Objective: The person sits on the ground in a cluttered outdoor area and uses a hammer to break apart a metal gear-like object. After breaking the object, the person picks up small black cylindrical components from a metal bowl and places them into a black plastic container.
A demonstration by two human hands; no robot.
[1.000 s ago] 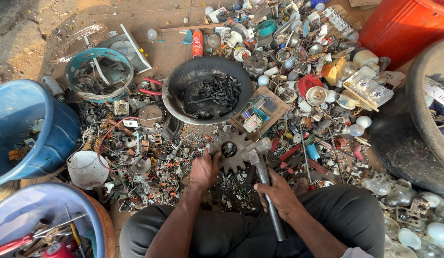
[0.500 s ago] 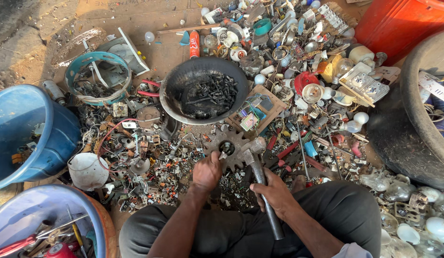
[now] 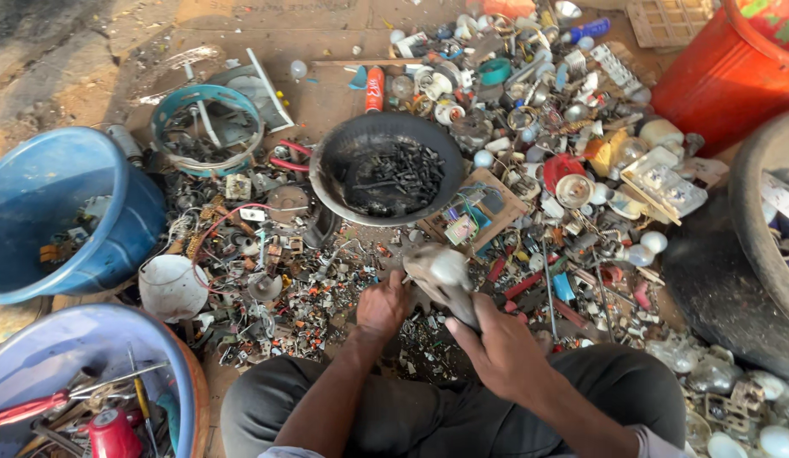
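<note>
The hammer (image 3: 441,276) just below the middle of the frame is motion-blurred, its handle hidden inside the right hand (image 3: 496,348), which is wrapped shut around it. The left hand (image 3: 382,305) beside it presses curled fingers onto something small I cannot make out among gritty metal scrap. Above sits a dark round pan (image 3: 327,170) of black screws.

Beside the matt black metal pan (image 3: 386,174): dull grey steel hammer head (image 3: 437,267), glossy blue plastic tub (image 3: 64,212), rough dirt.
</note>
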